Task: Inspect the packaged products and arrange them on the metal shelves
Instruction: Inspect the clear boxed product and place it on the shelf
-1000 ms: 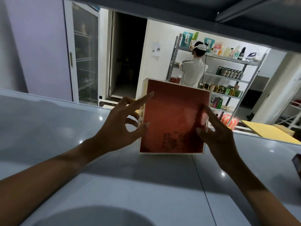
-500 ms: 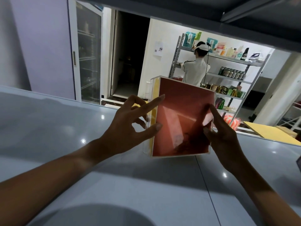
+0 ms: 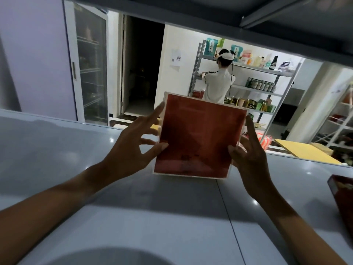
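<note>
A flat red box [image 3: 198, 138] with pale edges stands upright on the grey metal shelf [image 3: 133, 217], its broad printed face turned to me. My left hand [image 3: 133, 146] grips its left edge between thumb and fingers. On the box's right edge my right hand [image 3: 250, 152] holds with thumb in front and index finger raised along the side. A second dark red box [image 3: 343, 196] lies at the shelf's right edge, partly cut off.
The underside of the shelf above [image 3: 248, 16] hangs low overhead. Beyond the shelf's far edge a person [image 3: 217, 83] in white works at a stocked metal rack [image 3: 257, 87]. A glass-door cabinet [image 3: 89, 69] stands far left, a yellow board [image 3: 303, 152] at right.
The box was turned so its yellow side showed half a second ago; now its red face squares back to me and tilts slightly. Both hands kept hold of its edges.
</note>
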